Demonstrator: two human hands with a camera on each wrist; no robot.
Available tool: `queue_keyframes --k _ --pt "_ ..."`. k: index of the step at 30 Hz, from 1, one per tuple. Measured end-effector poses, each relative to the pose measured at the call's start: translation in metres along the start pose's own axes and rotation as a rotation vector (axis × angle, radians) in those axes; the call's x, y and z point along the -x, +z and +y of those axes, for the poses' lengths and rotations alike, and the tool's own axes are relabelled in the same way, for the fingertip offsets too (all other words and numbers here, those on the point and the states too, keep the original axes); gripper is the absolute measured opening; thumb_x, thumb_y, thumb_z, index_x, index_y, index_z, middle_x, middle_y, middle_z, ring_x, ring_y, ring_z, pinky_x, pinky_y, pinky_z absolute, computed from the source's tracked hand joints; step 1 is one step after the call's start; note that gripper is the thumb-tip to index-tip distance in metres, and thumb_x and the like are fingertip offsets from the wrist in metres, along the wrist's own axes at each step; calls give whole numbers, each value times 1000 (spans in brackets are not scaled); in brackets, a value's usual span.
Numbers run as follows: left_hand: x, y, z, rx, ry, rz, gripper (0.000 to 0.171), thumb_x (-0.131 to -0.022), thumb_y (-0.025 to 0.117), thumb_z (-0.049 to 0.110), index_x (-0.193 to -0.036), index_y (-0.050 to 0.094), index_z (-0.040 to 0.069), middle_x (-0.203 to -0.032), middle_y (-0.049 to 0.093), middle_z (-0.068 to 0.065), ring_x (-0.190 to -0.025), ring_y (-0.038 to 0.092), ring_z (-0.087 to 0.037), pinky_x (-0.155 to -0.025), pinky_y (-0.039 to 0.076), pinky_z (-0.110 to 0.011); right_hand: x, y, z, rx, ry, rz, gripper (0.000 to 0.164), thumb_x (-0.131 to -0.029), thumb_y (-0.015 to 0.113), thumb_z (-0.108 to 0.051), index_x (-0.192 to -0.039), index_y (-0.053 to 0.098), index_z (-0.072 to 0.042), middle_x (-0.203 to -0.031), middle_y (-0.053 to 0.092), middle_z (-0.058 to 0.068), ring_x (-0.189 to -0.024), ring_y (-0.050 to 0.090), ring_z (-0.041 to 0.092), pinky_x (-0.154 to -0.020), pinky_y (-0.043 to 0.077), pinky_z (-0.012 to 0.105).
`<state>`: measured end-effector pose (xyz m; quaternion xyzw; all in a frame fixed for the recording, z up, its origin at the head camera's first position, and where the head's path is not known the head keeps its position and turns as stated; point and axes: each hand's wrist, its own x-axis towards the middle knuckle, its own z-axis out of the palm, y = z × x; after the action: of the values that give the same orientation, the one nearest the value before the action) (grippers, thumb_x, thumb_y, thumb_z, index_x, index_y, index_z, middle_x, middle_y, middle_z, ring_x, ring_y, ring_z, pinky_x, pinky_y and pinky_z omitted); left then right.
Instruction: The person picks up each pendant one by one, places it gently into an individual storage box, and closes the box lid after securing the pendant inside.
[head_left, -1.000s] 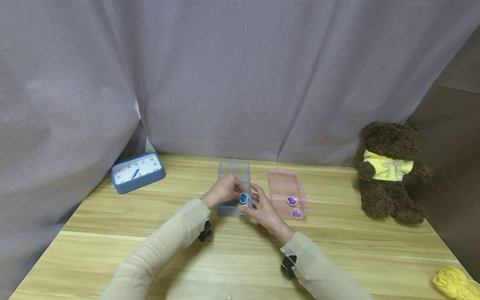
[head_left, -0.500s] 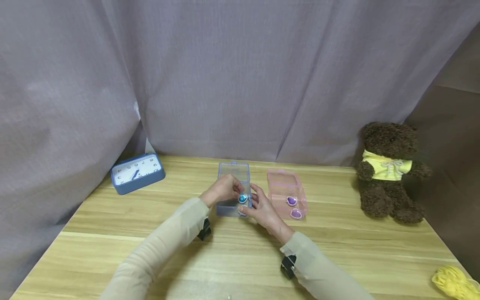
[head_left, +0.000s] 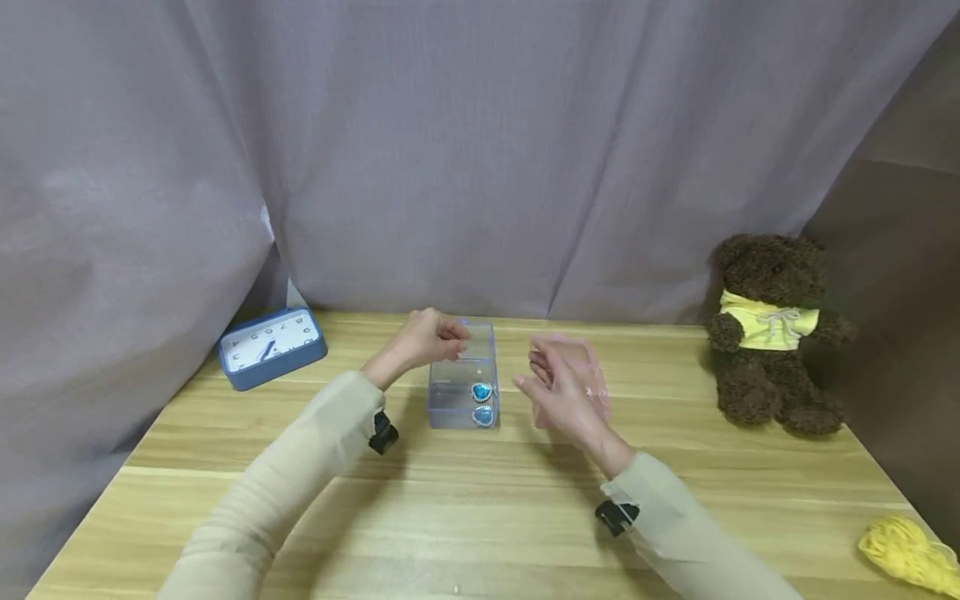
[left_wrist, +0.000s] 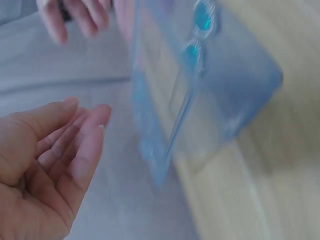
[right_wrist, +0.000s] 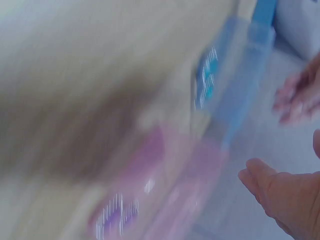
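A see-through blue box stands with its lid raised at the back. Two blue gems with pale beaded rims lie inside it, the farther gem behind the nearer gem. My left hand, fingers loosely bent and holding nothing, hovers beside the lid. To the right is a see-through pink box, also opened. My right hand is in the air in front of it, holding nothing, and hides much of it in the head view. Purple gems show blurred in the pink box in the right wrist view.
A blue-framed clock lies at the back left of the wooden table. At the right sits a brown teddy bear in a yellow top. Yellow yarn lies at the front right corner. A grey curtain hangs behind.
Both hands have let go and lifted away from the blue box, the left to the back left, the right towards the pink box. The blue gem my left fingers were on stays inside.
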<state>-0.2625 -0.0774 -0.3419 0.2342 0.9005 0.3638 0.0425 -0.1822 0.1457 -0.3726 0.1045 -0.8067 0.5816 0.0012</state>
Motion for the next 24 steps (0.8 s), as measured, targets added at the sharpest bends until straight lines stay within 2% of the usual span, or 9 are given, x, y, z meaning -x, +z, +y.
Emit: queue_keyframes --k 2,5,8,11,14,21,24 --pt "3 -13 -4 -29 10 78 21 -87 66 12 -105 70 1 -96 72 -13 -83 71 -25 -73 58 -29 3 -21 -2 51 -31 38 64 -93 55 -5 -145 18 8 -144 29 33 -135 30 42 -113 27 44" --pt "12 -27 -14 -131 33 167 28 -88 65 15 -113 67 1 -106 70 -14 -96 68 -28 -85 55 -37 11 -53 -1 127 -33 92 60 -95 51 -6 -144 19 9 -143 30 33 -134 30 45 -113 28 47" --pt "22 -34 -27 -199 28 189 37 -89 64 18 -121 61 -1 -117 64 -18 -108 61 -34 -95 48 -45 19 -79 4 218 -2 135 59 -97 49 -10 -144 19 8 -144 29 34 -133 30 47 -112 28 50" --pt "30 -33 -38 -231 -8 166 43 -91 62 22 -126 56 -2 -122 61 -20 -114 56 -38 -99 44 -49 24 -91 9 262 15 150 59 -98 49 -12 -144 19 10 -142 29 36 -132 30 48 -111 28 51" --pt "31 -26 -44 -195 -59 126 48 -92 60 26 -129 53 -4 -124 59 -22 -115 55 -38 -99 45 -48 27 -92 13 254 10 148 59 -97 50 -11 -143 20 11 -141 30 37 -131 31 49 -110 29 50" --pt "21 -7 -47 31 -179 50 52 -96 55 25 -134 44 -9 -128 55 -25 -117 54 -37 -100 46 -43 28 -76 12 170 -25 143 55 -95 50 -2 -141 24 13 -140 33 35 -131 33 46 -111 30 46" --pt "17 -4 -45 99 -226 39 55 -97 52 27 -136 40 -9 -130 54 -25 -120 52 -36 -100 45 -42 26 -57 7 65 -33 128 54 -93 51 3 -140 26 13 -139 36 34 -130 36 44 -108 37 32"
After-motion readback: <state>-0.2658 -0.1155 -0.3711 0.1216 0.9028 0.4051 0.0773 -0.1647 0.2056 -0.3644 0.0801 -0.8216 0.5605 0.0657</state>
